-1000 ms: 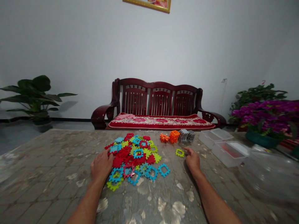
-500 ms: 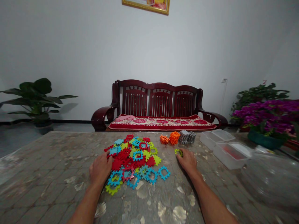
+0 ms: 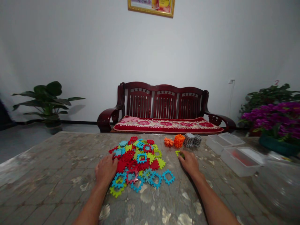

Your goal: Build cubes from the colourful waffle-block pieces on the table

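Note:
A heap of notched interlocking plastic pieces [image 3: 127, 157] in red, blue and lime green lies on the table. My left hand [image 3: 106, 168] rests palm down at the heap's left edge, thumb and fingers apart, its fingertips partly hidden against the pieces. To the right of the heap, my right hand [image 3: 189, 162] pinches a lime green piece [image 3: 178, 153] between thumb and fingers, close to the tabletop. Beyond that hand stand a small orange stack [image 3: 168, 142], a larger orange stack [image 3: 179, 141] and grey stacks [image 3: 189, 140] of similar pieces.
On the right side of the table [image 3: 79, 162] are clear plastic boxes [image 3: 239, 165], one with something red inside, and a clear domed container [image 3: 278, 184]. Purple flowers [image 3: 274, 118] in a green pot stand behind them. A wooden bench [image 3: 165, 100] is beyond the table.
The view has turned slightly left, so the scene sits further right. My right hand still pinches the green piece, and my left hand stays at the heap's edge.

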`<state>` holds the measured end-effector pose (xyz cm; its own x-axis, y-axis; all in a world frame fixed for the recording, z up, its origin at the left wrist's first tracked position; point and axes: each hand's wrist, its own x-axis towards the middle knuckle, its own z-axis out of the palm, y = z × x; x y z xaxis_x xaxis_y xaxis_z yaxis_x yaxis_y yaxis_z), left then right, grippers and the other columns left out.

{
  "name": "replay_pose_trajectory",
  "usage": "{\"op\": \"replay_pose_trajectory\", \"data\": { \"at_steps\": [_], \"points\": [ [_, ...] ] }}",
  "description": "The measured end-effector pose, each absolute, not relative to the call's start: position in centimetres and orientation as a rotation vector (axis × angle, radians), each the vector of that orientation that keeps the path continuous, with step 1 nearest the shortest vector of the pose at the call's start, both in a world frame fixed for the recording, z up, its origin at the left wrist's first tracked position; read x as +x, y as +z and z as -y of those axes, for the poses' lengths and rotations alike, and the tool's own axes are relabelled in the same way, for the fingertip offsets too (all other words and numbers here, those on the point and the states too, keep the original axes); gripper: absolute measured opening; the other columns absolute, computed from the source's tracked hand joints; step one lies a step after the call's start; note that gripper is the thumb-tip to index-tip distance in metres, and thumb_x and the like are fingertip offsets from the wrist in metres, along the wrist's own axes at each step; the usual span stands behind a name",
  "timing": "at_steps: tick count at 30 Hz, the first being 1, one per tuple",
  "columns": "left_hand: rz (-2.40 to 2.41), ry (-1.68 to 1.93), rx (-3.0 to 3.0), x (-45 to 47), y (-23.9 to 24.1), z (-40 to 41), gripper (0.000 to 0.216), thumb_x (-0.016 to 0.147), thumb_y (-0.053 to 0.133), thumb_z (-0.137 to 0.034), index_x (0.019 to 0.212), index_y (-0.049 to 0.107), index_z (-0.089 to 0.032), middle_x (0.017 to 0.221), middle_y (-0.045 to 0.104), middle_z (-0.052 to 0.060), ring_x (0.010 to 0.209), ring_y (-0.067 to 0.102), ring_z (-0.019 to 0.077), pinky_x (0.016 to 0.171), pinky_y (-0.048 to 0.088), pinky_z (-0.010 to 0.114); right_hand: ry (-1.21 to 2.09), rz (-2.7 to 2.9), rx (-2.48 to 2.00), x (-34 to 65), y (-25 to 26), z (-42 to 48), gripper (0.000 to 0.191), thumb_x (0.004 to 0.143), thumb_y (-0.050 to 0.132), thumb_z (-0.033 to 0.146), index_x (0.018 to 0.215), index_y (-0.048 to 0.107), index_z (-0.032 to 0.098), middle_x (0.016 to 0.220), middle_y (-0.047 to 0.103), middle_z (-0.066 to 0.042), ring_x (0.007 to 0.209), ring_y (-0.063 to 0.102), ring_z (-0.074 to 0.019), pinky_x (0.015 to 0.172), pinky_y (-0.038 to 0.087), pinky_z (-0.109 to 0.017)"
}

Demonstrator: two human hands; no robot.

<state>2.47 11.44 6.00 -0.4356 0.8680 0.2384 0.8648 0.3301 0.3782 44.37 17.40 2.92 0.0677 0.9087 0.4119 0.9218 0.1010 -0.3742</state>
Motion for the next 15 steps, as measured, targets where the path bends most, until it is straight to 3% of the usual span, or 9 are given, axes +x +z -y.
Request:
{"op": "replay_pose_trajectory", "data": {
  "at_steps": [5,10,15],
  "points": [
    [-2.547,0.716,1.664,2.4,6.0,-11.5,0.046,0.099,0.038,-0.03,0.134,0.065,-0.017,0.14,0.067,0.015,0.13,0.061,0.0296,0.112,0.043,0.049,-0.073,1.789,-1.786,43.9,3.3,-16.9,0.032,0.089,0.06,0.027,0.117,0.075,0.022,0.124,0.073,-0.011,0.112,0.064,-0.0298,0.098,0.046,-0.041],
    [-2.541,0.718,1.673,2.4,6.1,-11.4,0.044,0.099,0.039,-0.029,0.132,0.067,-0.018,0.139,0.068,0.014,0.131,0.06,0.0285,0.113,0.042,0.048,0.02,2.005,-1.475,39.8,4.0,-16.4,0.036,0.088,0.058,0.014,0.119,0.075,0.023,0.129,0.072,-0.008,0.122,0.061,-0.0263,0.108,0.043,-0.041],
    [-2.535,0.719,1.655,2.3,6.1,-11.4,0.044,0.099,0.04,-0.03,0.132,0.067,-0.019,0.14,0.068,0.013,0.131,0.06,0.0288,0.114,0.041,0.047,0.146,2.229,-1.321,35.3,4.8,-17.8,0.037,0.089,0.055,0.007,0.111,0.078,0.025,0.126,0.072,-0.008,0.119,0.063,-0.0227,0.104,0.045,-0.035]
  ]
}}
